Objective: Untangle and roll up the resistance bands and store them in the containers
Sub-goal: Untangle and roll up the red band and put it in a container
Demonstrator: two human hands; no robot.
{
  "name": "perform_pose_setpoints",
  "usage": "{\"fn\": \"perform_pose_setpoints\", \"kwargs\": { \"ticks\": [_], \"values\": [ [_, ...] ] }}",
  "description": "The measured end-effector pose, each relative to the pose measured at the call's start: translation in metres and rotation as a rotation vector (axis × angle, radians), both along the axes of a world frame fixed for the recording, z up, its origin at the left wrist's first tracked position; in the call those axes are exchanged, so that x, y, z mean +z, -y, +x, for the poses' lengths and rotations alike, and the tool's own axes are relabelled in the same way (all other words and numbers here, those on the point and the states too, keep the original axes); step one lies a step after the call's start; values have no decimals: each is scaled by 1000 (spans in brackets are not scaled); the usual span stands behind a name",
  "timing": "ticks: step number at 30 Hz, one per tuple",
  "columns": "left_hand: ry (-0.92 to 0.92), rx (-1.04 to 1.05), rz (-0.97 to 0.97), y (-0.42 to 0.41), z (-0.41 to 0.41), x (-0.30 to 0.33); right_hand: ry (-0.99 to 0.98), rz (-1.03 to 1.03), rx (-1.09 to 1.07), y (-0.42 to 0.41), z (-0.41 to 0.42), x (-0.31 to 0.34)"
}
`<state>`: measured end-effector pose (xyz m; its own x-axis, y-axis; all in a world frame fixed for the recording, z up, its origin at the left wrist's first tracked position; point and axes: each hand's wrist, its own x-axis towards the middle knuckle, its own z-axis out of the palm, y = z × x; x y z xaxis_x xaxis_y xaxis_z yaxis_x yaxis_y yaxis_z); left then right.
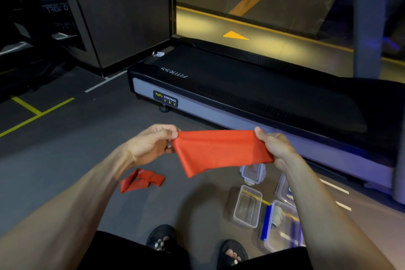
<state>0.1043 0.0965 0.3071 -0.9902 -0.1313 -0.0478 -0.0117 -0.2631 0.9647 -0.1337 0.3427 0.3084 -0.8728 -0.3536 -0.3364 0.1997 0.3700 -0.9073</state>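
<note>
A red resistance band is stretched flat between my hands, above the floor. My left hand pinches its left end and my right hand grips its right end. A second red band lies crumpled on the grey floor below my left hand. Clear plastic containers stand on the floor at the right: an open one without a lid, one with a blue clip holding something pale, and a small one just under the held band.
A black and grey treadmill runs across the floor just beyond my hands. My sandalled feet are at the bottom. Yellow and white lines mark the floor on the left. A dark wall stands at the back left.
</note>
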Motion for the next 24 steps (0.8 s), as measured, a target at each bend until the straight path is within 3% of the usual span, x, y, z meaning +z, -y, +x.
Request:
{"fn": "perform_pose_setpoints", "kwargs": {
  "ticks": [6, 11, 14, 19, 21, 24],
  "values": [
    [-22, -1, 82, -1, -2, 5, 2, 80, 62, 0, 3, -2],
    [103, -25, 40, -1, 2, 5, 31, 83, 36, -2, 5, 1],
    [217, -86, -123, -2, 0, 2, 30, 74, 13, -3, 4, 2],
    [284, -121, -692, 3, 2, -16, -27, 47, 5, -1, 8, 4],
    [233, -28, -731, 5, 1, -20, -31, 42, 18, 0, 9, 7],
    [184, 61, -612, 6, 2, -18, -30, 13, -3, -2, 8, 8]
  ]
}}
